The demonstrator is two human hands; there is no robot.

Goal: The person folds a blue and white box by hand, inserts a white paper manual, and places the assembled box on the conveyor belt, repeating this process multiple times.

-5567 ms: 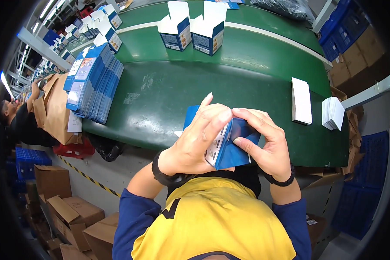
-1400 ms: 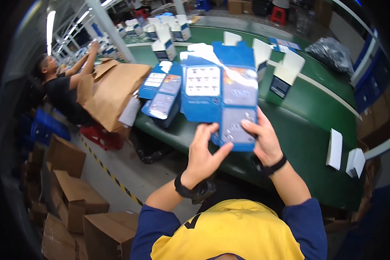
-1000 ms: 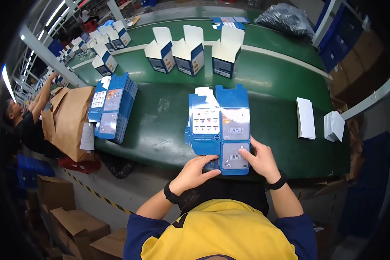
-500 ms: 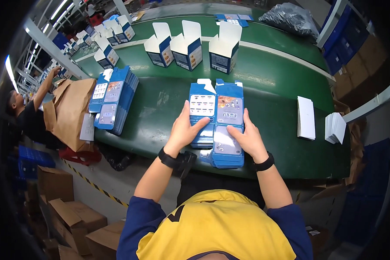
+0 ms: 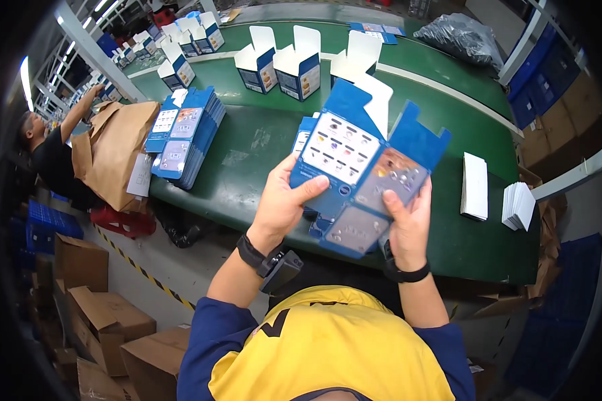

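Head view: L hand (image 5: 284, 200) grips a flat blue carton (image 5: 371, 174) by its left edge, thumb on front; R hand (image 5: 408, 224) grasps its right side, thumb on the printed face. Carton's tilted, held up over the near part of the green table (image 5: 261, 180), approx. centre. Other flat cartons (image 5: 304, 131) peek out behind its left edge. Tall stack (image 5: 194, 134) of same to the left, nr brown paper (image 5: 117, 154) & a co-worker (image 5: 53, 147). Far side: 3 open boxes (image 5: 294, 80) w/ lids up, rightmost partly hidden. Right: 2 white paper piles (image 5: 474, 187), just beside each other
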